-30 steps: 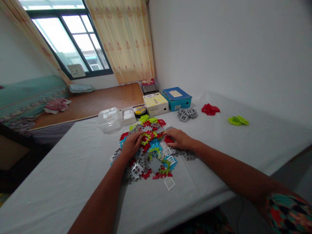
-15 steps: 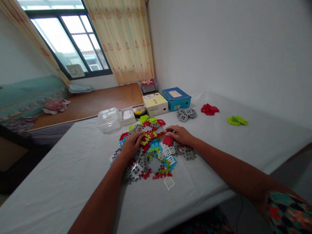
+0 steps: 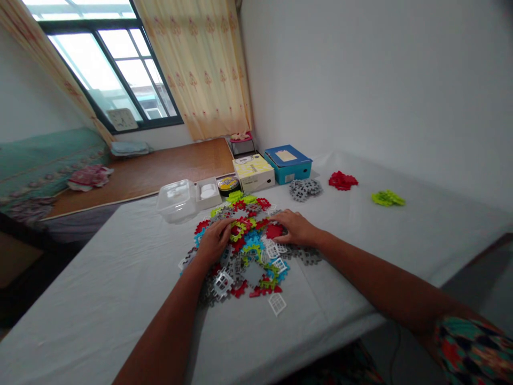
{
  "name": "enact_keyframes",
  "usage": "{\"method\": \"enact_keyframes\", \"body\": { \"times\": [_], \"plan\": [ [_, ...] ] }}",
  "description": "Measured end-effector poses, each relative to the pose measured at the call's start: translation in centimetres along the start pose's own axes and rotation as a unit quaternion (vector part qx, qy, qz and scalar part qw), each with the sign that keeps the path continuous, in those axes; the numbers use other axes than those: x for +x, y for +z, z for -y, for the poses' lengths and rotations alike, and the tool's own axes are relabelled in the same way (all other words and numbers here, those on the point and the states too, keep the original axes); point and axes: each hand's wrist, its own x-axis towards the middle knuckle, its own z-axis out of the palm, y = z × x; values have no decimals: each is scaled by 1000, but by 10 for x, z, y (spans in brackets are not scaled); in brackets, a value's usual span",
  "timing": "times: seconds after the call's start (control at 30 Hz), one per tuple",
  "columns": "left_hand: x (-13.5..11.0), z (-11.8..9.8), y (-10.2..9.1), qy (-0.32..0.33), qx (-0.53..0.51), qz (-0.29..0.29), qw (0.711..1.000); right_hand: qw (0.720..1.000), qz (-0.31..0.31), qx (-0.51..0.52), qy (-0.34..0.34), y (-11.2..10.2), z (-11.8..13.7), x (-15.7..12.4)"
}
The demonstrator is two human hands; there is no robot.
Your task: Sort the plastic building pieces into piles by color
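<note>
While one loose white lattice piece [image 3: 276,303] lies just off the near edge of a mixed pile [image 3: 253,272] of red, lime, grey, blue and white plastic pieces, too jumbled to count, two bare hands rest at that pile, apart from each other, its middle between them. On its left flank, the left hand [image 3: 215,240] lies with fingers bent and close together, tips beside a lime piece [image 3: 239,231]; whether they grip anything cannot be told. On its right flank, the right hand [image 3: 296,227] is partly open, thumb and fingers parted about one red square [image 3: 274,231]; contact with it cannot be made out.

Beyond the pile to the left sits one clear plastic container [image 3: 172,206], then one open white box [image 3: 210,202]. Three single-color heaps lie apart from the pile on its right: a lime heap [image 3: 388,198] farthest out, a grey heap [image 3: 305,190] nearest, a red heap [image 3: 342,181] between. Directly behind the pile stand one round tin [image 3: 229,185] and two cartons, a yellow-and-white carton [image 3: 254,179] and a blue carton [image 3: 290,168].
</note>
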Motion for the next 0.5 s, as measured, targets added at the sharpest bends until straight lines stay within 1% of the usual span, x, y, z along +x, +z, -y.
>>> {"method": "enact_keyframes", "body": {
  "times": [0.17,0.3,0.4,0.5],
  "plan": [
    [0,3,1,3,3,0,1000,1000,7,7,5,-3,2,0],
    [0,3,0,3,7,-8,1000,998,-33,43,6,-8,-6,2],
    [1,1,-1,3,4,-6,1000,992,-72,98,37,-16,-23,3],
    [1,-1,-3,2,3,-7,1000,978,-123,130,105,-33,-52,4]
  ]
}}
